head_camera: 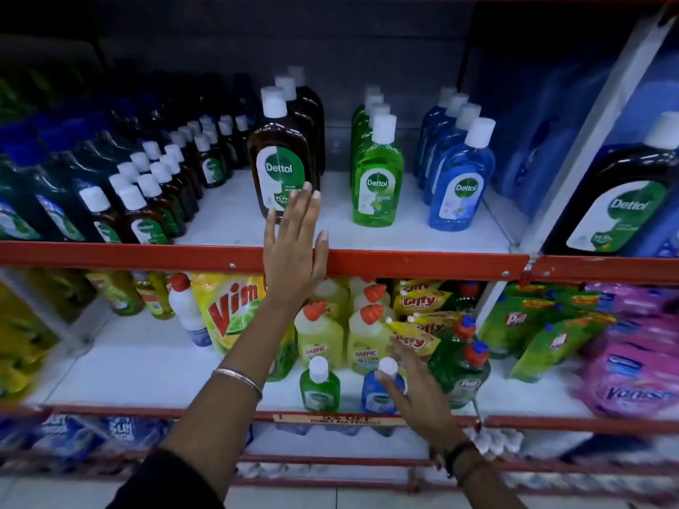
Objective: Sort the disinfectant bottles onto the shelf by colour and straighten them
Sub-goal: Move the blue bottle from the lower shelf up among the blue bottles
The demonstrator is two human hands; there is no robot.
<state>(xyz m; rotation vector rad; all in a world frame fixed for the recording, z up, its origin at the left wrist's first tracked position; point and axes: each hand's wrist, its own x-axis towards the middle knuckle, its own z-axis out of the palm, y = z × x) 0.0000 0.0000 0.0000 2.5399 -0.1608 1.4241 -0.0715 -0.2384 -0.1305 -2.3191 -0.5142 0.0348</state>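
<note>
On the upper shelf point(422, 233) three front-to-back rows of disinfectant bottles stand upright: brown point(281, 159), green point(376, 178) and blue point(461, 181). My left hand point(294, 244) is flat and open, fingertips touching the front brown bottle's lower label. On the lower shelf stand a small green bottle point(319, 385) and a small blue bottle point(378, 393) near the front edge. My right hand point(415, 383) reaches the small blue bottle, thumb at its white cap, fingers spread beside it; the grip is not closed.
Many small brown bottles point(154, 192) fill the upper shelf's left. A large dark bottle point(617, 200) stands at the right behind a divider. Yellow cleaner bottles point(319, 332), pouches point(227, 306) and green dish-soap bottles point(463, 365) crowd behind the two small bottles.
</note>
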